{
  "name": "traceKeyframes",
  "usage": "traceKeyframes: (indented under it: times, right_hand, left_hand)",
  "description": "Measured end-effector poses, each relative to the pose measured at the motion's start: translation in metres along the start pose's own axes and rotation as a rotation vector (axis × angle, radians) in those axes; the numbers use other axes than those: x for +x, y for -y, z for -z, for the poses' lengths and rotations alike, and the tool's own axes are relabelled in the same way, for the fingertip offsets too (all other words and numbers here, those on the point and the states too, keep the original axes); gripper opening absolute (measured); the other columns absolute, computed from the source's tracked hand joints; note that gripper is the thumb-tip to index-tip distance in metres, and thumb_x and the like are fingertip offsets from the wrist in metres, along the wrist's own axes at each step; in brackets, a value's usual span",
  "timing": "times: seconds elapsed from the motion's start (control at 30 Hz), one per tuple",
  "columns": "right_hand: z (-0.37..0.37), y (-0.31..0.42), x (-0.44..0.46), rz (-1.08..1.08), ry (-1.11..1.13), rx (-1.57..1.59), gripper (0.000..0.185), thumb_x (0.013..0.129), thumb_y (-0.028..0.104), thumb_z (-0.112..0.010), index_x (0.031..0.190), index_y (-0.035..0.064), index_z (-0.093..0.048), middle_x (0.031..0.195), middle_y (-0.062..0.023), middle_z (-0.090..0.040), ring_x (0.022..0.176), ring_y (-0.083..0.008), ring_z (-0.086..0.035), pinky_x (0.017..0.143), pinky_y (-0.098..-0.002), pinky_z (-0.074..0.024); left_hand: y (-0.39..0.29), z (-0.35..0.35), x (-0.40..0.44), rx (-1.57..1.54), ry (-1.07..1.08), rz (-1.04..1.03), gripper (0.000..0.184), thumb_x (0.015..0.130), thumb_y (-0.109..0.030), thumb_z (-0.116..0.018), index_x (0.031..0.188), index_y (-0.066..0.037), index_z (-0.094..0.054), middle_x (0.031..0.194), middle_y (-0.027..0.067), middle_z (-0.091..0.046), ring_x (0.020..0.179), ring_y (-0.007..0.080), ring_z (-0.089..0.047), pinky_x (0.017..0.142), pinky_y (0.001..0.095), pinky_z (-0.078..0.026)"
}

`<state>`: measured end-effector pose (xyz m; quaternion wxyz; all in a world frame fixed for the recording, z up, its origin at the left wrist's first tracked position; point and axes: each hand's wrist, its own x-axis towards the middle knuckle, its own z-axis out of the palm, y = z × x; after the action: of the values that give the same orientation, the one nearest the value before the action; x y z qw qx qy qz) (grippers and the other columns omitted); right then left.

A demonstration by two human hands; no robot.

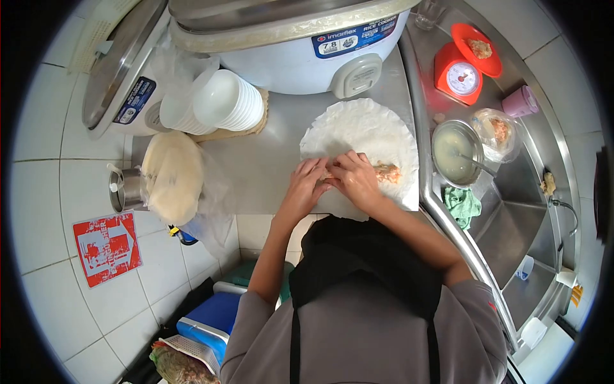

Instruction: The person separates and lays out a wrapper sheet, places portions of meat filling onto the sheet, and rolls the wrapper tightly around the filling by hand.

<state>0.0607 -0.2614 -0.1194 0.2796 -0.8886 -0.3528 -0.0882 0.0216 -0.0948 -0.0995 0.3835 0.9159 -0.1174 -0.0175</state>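
A stack of thin, round white spring roll wrappers [358,128] lies on the steel counter in front of me. A strip of orange-flecked filling [387,173] runs along its near side, partly covered by my fingers. My left hand [309,182] is closed, its fingertips pinching at the near edge of the wrapper. Beside it my right hand [354,179] is closed too, fingers curled down over the filling and the wrapper. The two hands almost touch, and they hide what lies directly beneath them.
A large rice cooker [288,64] stands behind the wrappers. To the left are stacked white bowls [224,102] and a bagged pile of round wrappers [171,176]. On the right sit a red scale [459,77], a bowl of pale liquid [455,150], bagged filling [499,132] and a green cloth [462,206].
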Motion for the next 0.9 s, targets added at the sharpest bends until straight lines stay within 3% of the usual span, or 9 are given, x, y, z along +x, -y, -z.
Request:
traceKeyframes:
  times: [0.17,0.43,0.73,0.83,0.9]
  right_hand:
    - [0.039,-0.01,-0.013,-0.179,-0.054,0.036,0.037,0.063,0.021,-0.077,0.096,0.0068,-0.068,0.094,-0.0033,-0.059,0.092,-0.0213,-0.053,0.077,-0.0339,-0.0408]
    - [0.062,-0.038,-0.039,-0.166,0.031,0.184,0.038,0.064,0.011,-0.077,0.099,0.0008,-0.068,0.094,-0.01,-0.059,0.088,-0.0271,-0.054,0.078,-0.0359,-0.0444]
    - [0.065,-0.052,-0.053,-0.236,-0.013,0.275,0.035,0.065,0.006,-0.075,0.099,0.0023,-0.066,0.093,-0.0093,-0.056,0.089,-0.0273,-0.053,0.078,-0.0377,-0.0457]
    - [0.068,-0.056,-0.059,-0.249,0.029,0.318,0.036,0.065,0.004,-0.075,0.1,0.0021,-0.066,0.096,-0.0099,-0.056,0.09,-0.0278,-0.054,0.078,-0.0375,-0.0464]
    - [0.071,-0.058,-0.058,-0.276,0.045,0.349,0.038,0.065,0.004,-0.075,0.102,0.0023,-0.066,0.097,-0.0104,-0.056,0.091,-0.0282,-0.054,0.078,-0.0373,-0.0469]
  left_hand:
    - [0.0,-0.003,0.01,0.003,0.067,-0.097,0.052,0.075,-0.02,-0.07,0.122,-0.005,-0.055,0.118,0.0104,-0.054,0.112,0.0291,-0.047,0.094,0.0387,-0.036]
    - [-0.005,-0.02,0.035,0.057,0.132,-0.268,0.035,0.074,-0.016,-0.07,0.106,-0.004,-0.064,0.101,0.0069,-0.057,0.096,0.026,-0.052,0.086,0.0375,-0.041]
    - [-0.029,-0.041,0.049,0.052,0.048,-0.346,0.031,0.07,-0.013,-0.071,0.099,-0.004,-0.065,0.093,0.0071,-0.058,0.088,0.0257,-0.055,0.078,0.0367,-0.046]
    - [-0.035,-0.05,0.051,0.096,0.12,-0.225,0.033,0.069,-0.015,-0.072,0.098,-0.004,-0.065,0.092,0.0062,-0.058,0.087,0.0249,-0.055,0.077,0.0365,-0.046]
    - [-0.038,-0.051,0.05,0.098,0.063,-0.257,0.034,0.068,-0.017,-0.073,0.099,-0.004,-0.066,0.093,0.0054,-0.058,0.087,0.0245,-0.055,0.077,0.0364,-0.046]
